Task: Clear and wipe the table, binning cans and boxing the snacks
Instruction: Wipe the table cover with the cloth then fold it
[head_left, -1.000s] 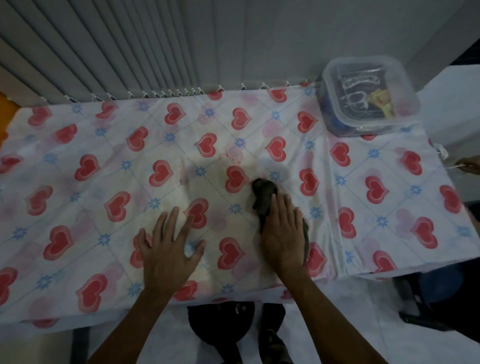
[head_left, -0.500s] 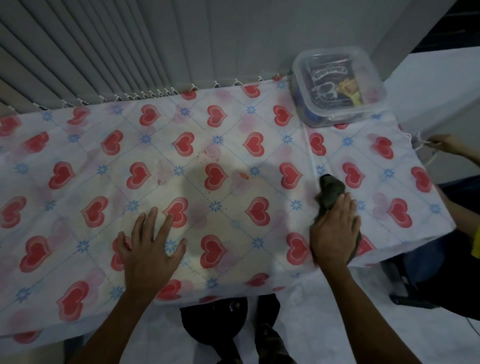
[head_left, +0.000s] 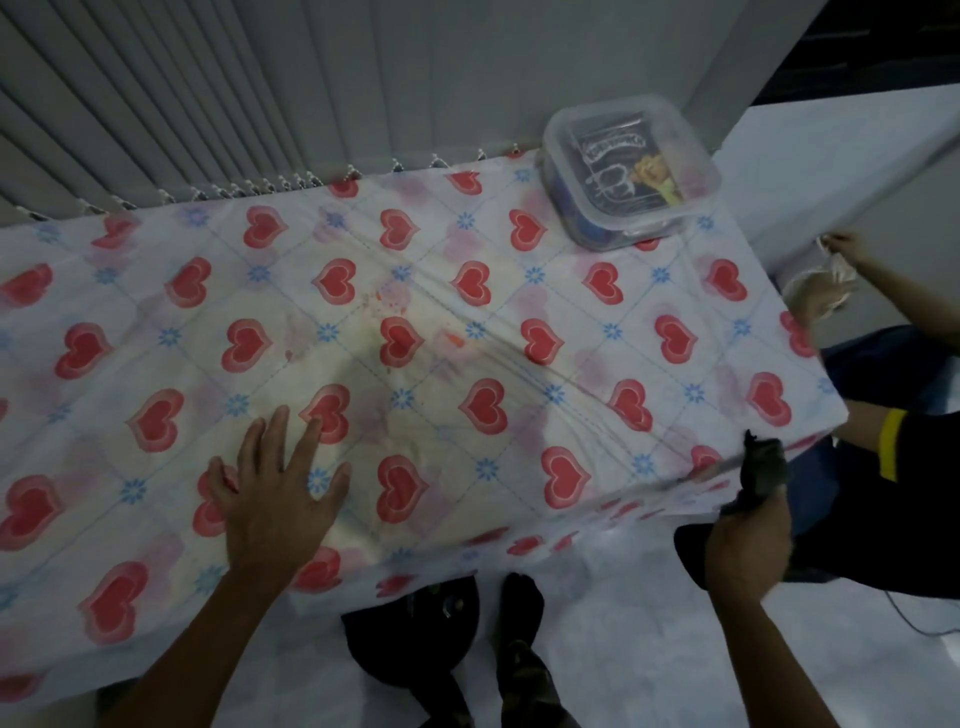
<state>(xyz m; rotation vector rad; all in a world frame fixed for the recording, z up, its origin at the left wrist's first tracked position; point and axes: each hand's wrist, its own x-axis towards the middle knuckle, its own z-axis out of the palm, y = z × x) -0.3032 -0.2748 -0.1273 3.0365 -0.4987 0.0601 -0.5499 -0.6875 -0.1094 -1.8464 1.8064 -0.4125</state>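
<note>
Setting: desk under a heart-print cover, pushed against grey vertical blinds; pale floor in front; dim light.
Box: clear, lid on, at the far right corner of the desk.
Snacks: dark packets visible through the lid, inside the box.
Cans: none in view on the desk; no bin in view.
Left grip: released; palm flat, fingers spread, pressing the cover near the front edge, left of centre.
Right grip: grasping a dark rag, fingers curled round its lower part, held off the desk at the near right corner.
Rag: bunched, upper end level with the corner edge; cannot tell whether it touches the cover.
Cover condition: yellowish stain across the middle; small orange specks beside it; creases run from the centre toward the right corner.
Bystander: a second person at the right, one hand beyond the desk edge holding something pale; dark sleeve with a yellow band.
Progress (judgement): clearing looks done, snacks boxed and lidded, nothing loose on the desk. Wiping is the step in hand, with the rag at the end of a pass.
Left to do (judgement): the central stain shows plainly, so more passes there seem needed; the far and left areas may want wiping too.
Risk (judgement): the cover may drag and bunch under the rag; the flat left grip looks placed to pin it.
</note>
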